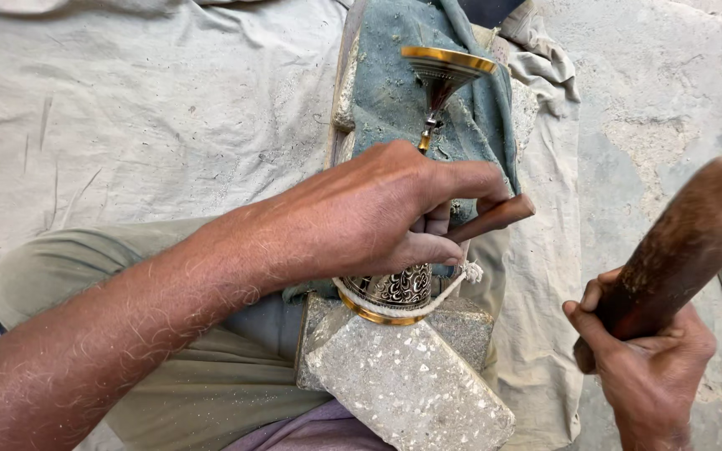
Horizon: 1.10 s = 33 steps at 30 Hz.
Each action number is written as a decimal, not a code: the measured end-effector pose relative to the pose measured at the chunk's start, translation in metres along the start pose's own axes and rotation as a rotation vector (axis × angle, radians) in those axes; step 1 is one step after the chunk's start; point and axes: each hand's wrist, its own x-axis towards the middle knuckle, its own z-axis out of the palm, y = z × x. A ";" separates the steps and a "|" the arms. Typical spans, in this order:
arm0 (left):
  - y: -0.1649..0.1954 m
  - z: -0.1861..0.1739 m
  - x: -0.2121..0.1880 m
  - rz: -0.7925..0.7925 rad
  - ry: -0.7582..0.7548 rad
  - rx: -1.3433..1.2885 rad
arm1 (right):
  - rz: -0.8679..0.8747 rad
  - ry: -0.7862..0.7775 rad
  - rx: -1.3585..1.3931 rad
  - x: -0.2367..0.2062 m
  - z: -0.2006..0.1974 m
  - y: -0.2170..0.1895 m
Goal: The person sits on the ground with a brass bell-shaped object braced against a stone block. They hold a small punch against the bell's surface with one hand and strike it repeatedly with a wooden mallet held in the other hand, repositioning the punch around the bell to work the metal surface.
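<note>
**Engraved goblet pinned lengthwise on padded block**

The engraved brass goblet (415, 209) lay on its side on a blue-grey cloth (386, 83), long axis running away from the person, gilt rim far, ornamented base near and ringed by white cord (394, 307). The left hand (378, 217) pressed over its middle, grip closed on a brown wooden-handled chisel (495, 219) pointing right. The right hand (649, 367) gripped a wooden mallet handle (687, 242), raised apart. A speckled stone slab (411, 388) sat just below.
</note>
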 end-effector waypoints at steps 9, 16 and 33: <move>0.002 0.005 0.010 0.107 0.021 0.056 | -0.199 -0.097 -0.307 0.028 -0.020 -0.001; -0.002 0.006 0.010 0.091 0.007 0.007 | -0.300 -0.126 -0.716 0.033 -0.029 0.014; 0.004 0.011 -0.017 0.066 0.065 0.009 | -0.520 -0.088 -0.311 0.026 -0.018 -0.003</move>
